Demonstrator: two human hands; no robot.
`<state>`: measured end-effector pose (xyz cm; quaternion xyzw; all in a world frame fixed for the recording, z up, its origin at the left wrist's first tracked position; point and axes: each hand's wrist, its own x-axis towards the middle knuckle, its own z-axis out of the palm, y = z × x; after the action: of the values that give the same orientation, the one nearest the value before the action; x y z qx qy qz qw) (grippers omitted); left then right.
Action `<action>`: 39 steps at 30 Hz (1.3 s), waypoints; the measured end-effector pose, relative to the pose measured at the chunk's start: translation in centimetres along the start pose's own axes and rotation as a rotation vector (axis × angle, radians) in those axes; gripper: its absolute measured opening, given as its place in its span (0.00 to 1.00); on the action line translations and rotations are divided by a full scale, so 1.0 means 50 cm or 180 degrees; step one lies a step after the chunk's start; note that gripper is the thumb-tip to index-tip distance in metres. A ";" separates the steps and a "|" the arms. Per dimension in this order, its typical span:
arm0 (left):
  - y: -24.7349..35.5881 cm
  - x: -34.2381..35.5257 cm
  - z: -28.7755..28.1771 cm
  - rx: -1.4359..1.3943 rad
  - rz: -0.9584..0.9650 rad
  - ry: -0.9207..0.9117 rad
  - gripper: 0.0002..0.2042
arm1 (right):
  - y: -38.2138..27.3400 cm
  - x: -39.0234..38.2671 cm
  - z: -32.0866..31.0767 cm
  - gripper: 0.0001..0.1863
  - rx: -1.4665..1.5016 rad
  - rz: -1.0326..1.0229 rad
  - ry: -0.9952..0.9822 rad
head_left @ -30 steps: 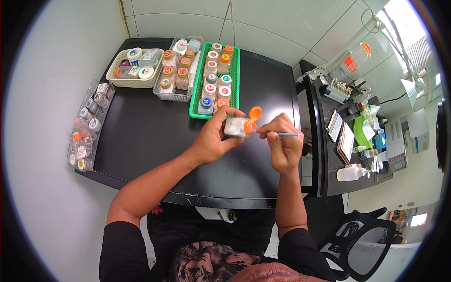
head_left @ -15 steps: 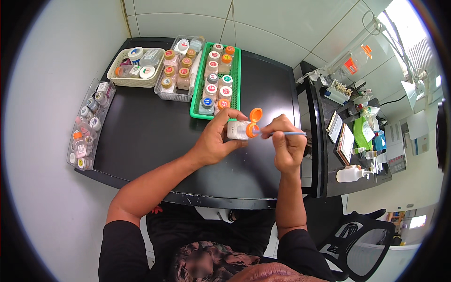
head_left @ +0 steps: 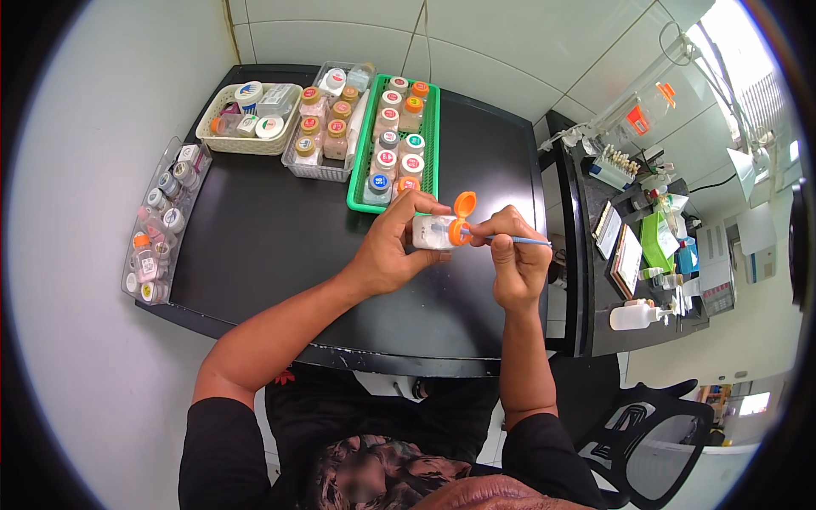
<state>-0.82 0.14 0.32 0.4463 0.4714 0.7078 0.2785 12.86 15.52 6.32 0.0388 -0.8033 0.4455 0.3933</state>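
Left hand (head_left: 393,245) grips the bottle (head_left: 434,233) – orange cap (head_left: 465,205) flipped up; right hand (head_left: 517,265) pinches a stick (head_left: 531,241) at the bottle's mouth (head_left: 459,233) – green tray (head_left: 437,140) beyond the bottle.

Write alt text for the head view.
The left hand holds a tilted bottle, its orange lid flipped open; the right hand holds a blue tool at the bottle's mouth. Beyond stands a green basket of bottles on a black table.

Red round label (head_left: 387,158) on white cap (head_left: 387,165), green label (head_left: 414,141) on another white cap (head_left: 414,150), print blurred
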 end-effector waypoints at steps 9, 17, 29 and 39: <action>0.011 -0.004 0.011 -0.0360 -0.0137 -0.0188 0.37 | 0.012 0.001 -0.035 0.21 0.0372 0.0194 0.0090; 0.028 -0.005 0.008 -0.0838 -0.0387 -0.0369 0.34 | 0.006 0.005 -0.028 0.20 0.0129 0.0005 0.0273; 0.012 -0.004 0.003 -0.0578 -0.0445 -0.0121 0.26 | 0.006 -0.001 -0.027 0.19 0.0355 0.0112 0.0511; 0.009 -0.006 0.001 -0.0349 -0.0413 -0.0151 0.23 | 0.014 -0.002 -0.028 0.19 0.0316 0.0251 0.0305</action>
<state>-0.65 -0.26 0.61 0.4156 0.4532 0.7023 0.3588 13.47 16.96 6.19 0.0052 -0.7614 0.5012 0.4111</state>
